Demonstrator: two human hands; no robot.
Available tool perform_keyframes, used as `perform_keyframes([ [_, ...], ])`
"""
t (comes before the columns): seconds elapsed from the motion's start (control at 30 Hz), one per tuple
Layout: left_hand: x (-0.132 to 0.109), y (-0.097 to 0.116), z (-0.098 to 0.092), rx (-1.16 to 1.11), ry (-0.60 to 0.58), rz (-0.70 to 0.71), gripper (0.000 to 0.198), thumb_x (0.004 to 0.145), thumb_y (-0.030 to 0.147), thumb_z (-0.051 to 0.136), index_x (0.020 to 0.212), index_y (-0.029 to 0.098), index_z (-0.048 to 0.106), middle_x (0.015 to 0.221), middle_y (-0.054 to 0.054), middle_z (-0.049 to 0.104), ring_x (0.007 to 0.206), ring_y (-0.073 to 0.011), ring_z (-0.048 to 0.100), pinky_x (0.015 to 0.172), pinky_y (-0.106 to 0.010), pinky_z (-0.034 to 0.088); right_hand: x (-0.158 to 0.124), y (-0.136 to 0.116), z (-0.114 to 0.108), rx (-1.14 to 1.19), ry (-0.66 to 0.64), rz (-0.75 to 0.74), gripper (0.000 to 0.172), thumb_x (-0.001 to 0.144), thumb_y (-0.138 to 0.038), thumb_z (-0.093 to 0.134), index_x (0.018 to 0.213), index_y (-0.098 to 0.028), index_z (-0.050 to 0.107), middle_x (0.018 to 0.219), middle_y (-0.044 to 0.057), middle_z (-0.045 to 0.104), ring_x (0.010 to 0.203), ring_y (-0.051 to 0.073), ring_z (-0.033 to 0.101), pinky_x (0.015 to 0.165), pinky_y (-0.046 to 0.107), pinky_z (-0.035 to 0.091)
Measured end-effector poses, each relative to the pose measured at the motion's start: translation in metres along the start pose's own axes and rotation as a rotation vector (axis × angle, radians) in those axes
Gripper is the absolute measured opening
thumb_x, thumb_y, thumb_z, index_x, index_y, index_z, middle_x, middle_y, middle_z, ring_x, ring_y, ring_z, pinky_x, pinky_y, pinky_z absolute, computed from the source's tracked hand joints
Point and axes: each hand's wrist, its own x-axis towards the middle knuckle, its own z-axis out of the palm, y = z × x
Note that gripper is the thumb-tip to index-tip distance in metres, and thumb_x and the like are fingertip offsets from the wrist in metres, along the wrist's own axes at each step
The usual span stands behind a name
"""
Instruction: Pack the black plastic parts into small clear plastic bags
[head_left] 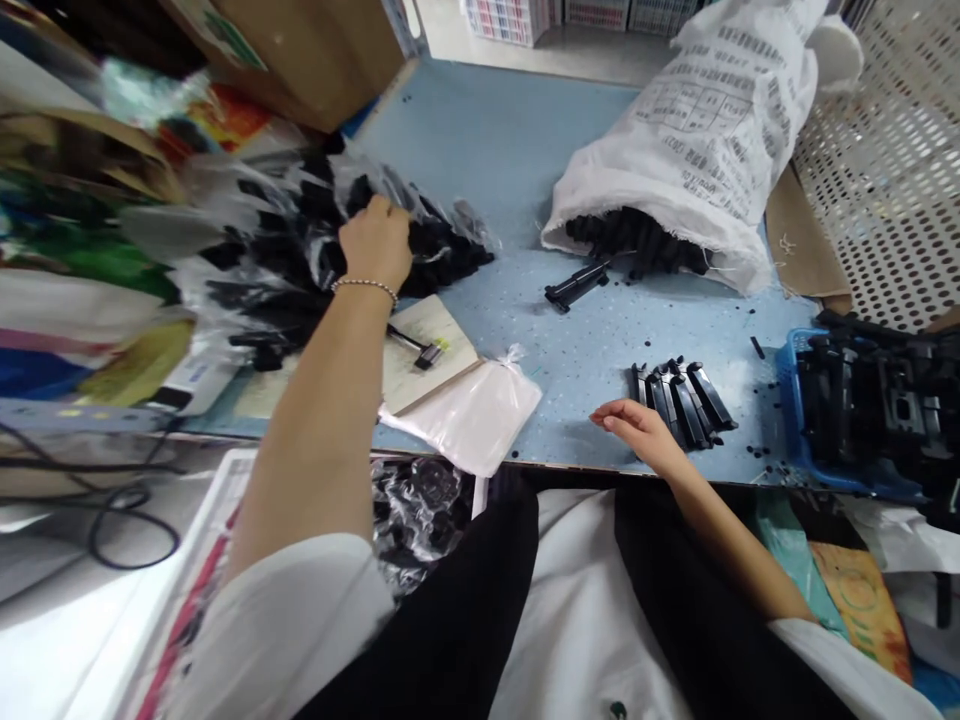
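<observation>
My left hand point(377, 240) is among clear plastic bags of black parts point(281, 235) at the left of the bench. Its fingers curl downward, and their tips and whatever they grip are hidden. My right hand point(636, 430) hovers at the front edge, fingers stretched out with nothing visible in them. Just beyond it lies a small row of long black plastic pieces point(686, 405). One more black plastic piece point(576, 285) rests alone before the mouth of a white woven sack point(697, 130), which has similar black parts inside.
A blue basket point(796, 395) heaped with black parts stands at the right edge. On a pale pad point(435, 345) lies a small black-and-silver tool point(420, 350), beside a plastic bag of white sheets point(487, 410). A cardboard box point(322, 60) stands at the back left.
</observation>
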Motion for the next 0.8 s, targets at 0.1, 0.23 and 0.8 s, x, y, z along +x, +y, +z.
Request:
perform_keyframes([
  [0.1, -0.014, 0.000, 0.001, 0.074, -0.068, 0.000, 0.037, 0.102, 0.030, 0.042, 0.128, 0.011, 0.060, 0.138, -0.009, 0.057, 0.136, -0.0323, 0.039, 0.116, -0.059, 0.029, -0.004, -0.004, -0.024, -0.194, 0.035, -0.041, 0.028, 0.094, -0.040, 0.055, 0.107, -0.021, 0.071, 0.109, 0.008, 0.077, 0.103, 0.021, 0.072, 0.093, 0.039, 0.055],
  [0.23, -0.074, 0.022, -0.008, 0.241, -0.110, 0.097, 0.042, 0.101, 0.040, 0.044, 0.121, 0.009, 0.064, 0.137, -0.018, 0.058, 0.131, -0.0399, 0.045, 0.104, -0.059, 0.043, -0.015, -0.017, -0.050, -0.882, 0.174, 0.140, 0.033, 0.101, -0.042, 0.049, 0.111, -0.017, 0.069, 0.099, 0.014, 0.076, 0.092, 0.029, 0.074, 0.083, 0.042, 0.056],
  [0.8, -0.233, 0.000, 0.048, -1.003, -0.422, -0.424, 0.039, 0.069, 0.054, 0.075, 0.068, 0.017, 0.062, 0.063, -0.002, 0.061, 0.060, -0.0144, 0.053, 0.061, -0.027, 0.041, 0.010, -0.012, -0.024, -0.316, -0.096, 0.164, 0.040, 0.082, -0.044, 0.068, 0.113, -0.018, 0.067, 0.105, 0.009, 0.071, 0.094, 0.025, 0.068, 0.081, 0.035, 0.053],
])
